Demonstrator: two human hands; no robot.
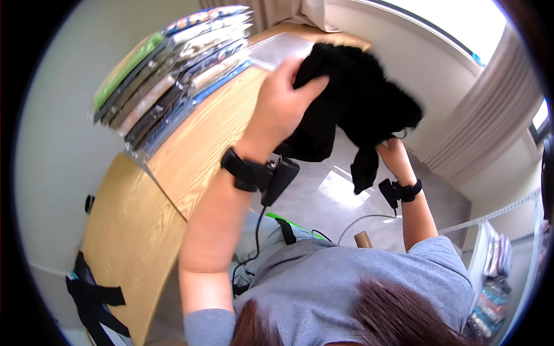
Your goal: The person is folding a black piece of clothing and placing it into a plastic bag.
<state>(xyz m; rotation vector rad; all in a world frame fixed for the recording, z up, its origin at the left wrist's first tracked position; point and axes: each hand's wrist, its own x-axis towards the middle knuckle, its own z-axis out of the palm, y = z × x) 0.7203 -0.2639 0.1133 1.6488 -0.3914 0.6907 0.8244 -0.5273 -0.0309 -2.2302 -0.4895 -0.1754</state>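
Observation:
A black garment [352,92] hangs bunched in the air between my hands, past the edge of the wooden table. My left hand [288,95] is closed on its upper left part, with the thumb across the cloth. My right hand [395,155] pinches its lower right side, and some of those fingers are hidden by the fabric. One narrow end of the cloth dangles between my two wrists. The garment's exact kind does not show. A black strap with a small box and a cable sits on each wrist.
Stacked clothes in clear bags [179,75] stand on the wooden table [196,138] at the left. A clear plastic bag [280,49] lies behind my left hand. Curtains [479,121] hang at the right. A white rack [482,254] with packed goods stands at lower right.

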